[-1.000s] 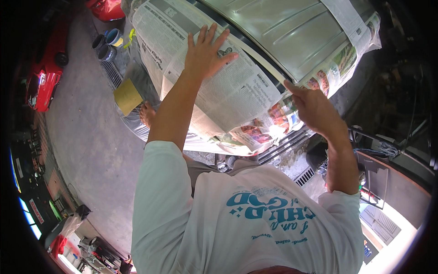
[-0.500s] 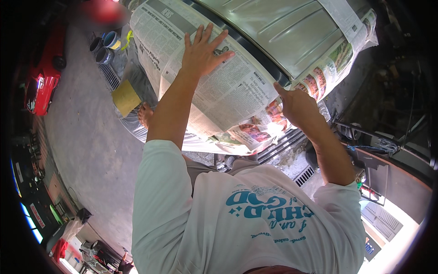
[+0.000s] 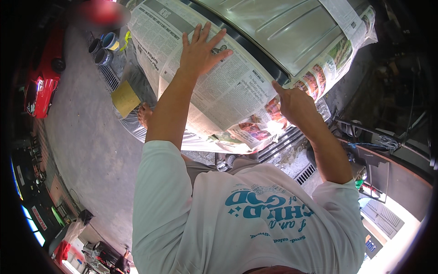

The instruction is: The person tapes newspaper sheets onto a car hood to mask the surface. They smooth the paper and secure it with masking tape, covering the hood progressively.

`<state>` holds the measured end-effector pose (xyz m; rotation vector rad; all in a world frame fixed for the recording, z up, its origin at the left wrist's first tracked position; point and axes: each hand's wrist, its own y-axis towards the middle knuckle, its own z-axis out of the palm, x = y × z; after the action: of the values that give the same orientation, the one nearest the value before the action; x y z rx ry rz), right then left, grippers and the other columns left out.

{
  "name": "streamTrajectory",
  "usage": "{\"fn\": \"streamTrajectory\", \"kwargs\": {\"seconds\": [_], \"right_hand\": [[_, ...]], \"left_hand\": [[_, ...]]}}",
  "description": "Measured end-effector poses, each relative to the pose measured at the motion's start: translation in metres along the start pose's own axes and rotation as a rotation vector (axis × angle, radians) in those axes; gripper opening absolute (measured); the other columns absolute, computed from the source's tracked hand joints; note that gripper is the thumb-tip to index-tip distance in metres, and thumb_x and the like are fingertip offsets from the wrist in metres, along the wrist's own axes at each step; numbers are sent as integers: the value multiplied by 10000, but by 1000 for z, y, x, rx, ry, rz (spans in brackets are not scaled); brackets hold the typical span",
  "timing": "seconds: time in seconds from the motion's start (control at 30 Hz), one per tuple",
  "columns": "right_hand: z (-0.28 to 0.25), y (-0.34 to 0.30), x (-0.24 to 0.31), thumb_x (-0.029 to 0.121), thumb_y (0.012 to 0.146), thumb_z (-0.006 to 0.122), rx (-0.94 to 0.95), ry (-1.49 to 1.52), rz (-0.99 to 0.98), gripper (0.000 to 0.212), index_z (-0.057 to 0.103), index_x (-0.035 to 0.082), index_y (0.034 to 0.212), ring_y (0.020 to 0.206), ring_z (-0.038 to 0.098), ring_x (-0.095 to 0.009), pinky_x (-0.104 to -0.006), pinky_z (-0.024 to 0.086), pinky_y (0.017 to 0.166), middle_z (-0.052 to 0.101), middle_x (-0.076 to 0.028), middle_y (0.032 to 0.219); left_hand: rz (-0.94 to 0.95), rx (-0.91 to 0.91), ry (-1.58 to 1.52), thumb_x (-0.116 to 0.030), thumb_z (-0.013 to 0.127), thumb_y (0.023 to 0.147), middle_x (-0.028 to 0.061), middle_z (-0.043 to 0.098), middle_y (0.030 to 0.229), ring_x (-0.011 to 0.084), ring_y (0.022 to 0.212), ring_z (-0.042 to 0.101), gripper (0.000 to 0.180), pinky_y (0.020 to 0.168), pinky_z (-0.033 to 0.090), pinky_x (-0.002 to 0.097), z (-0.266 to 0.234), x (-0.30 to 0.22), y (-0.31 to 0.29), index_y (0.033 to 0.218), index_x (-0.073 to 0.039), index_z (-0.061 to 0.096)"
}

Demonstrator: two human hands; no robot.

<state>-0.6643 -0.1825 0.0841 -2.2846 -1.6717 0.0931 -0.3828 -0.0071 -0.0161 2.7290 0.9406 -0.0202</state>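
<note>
A sheet of newspaper (image 3: pixel 232 102) covers the near side of a silvery ribbed metal panel (image 3: pixel 273 34), which looks like a vehicle roof. Its upper edge runs along a glossy black strip (image 3: pixel 244 39). My left hand (image 3: pixel 200 52) lies flat on the sheet, fingers spread, close to that strip. At the sheet's right corner, where the strip ends, my right hand (image 3: pixel 299 107) presses with its index finger stretched out. Its other fingers curl under and are mostly hidden. Coloured newspaper (image 3: pixel 315 84) under clear plastic wraps the panel's right end.
Several dark buckets (image 3: pixel 104 56) stand on the floor at the upper left. A yellowish square sheet (image 3: pixel 126 99) lies by my bare foot (image 3: pixel 144 114). A red car (image 3: pixel 43 86) is at the far left. Metal bars (image 3: pixel 383 137) and a floor grate (image 3: pixel 305 175) are to my right.
Both hands keep their places on the newspaper; the right index finger stays at the corner. The view has shifted very slightly.
</note>
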Motion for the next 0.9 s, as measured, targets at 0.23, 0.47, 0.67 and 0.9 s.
{"fn": "streamTrajectory", "kwargs": {"seconds": [0.23,0.47,0.67,0.9], "right_hand": [[-7,-2,6,99,984,482,23,-18,15,494,616,117,1460,756,741,-373,-477,608,684,732,-213,842],[0,-2,1,110,981,497,-29,-18,-19,493,617,125,1459,751,740,-367,-470,611,680,731,-199,838],[-12,-4,2,104,977,507,-24,-28,-8,498,616,143,1462,811,730,-366,-480,607,753,733,-189,887],[-24,-6,5,130,1019,508,38,10,0,472,590,157,1483,816,709,-383,-505,578,749,722,-197,898]], "left_hand": [[2,-4,-4,-879,405,896,96,258,1733,342,1611,177,850,1272,89,654,1,1,0,1615,-427,374],[54,-6,77,-754,484,962,107,229,1740,370,1615,138,815,1268,84,663,2,-10,-1,1644,-330,347],[65,42,-100,-685,513,985,99,231,1740,350,1616,142,883,1276,78,643,-1,-52,-18,1667,-176,279],[75,41,-107,-705,506,980,121,261,1728,367,1609,166,859,1267,83,656,-2,-49,-17,1651,-197,332]]}}
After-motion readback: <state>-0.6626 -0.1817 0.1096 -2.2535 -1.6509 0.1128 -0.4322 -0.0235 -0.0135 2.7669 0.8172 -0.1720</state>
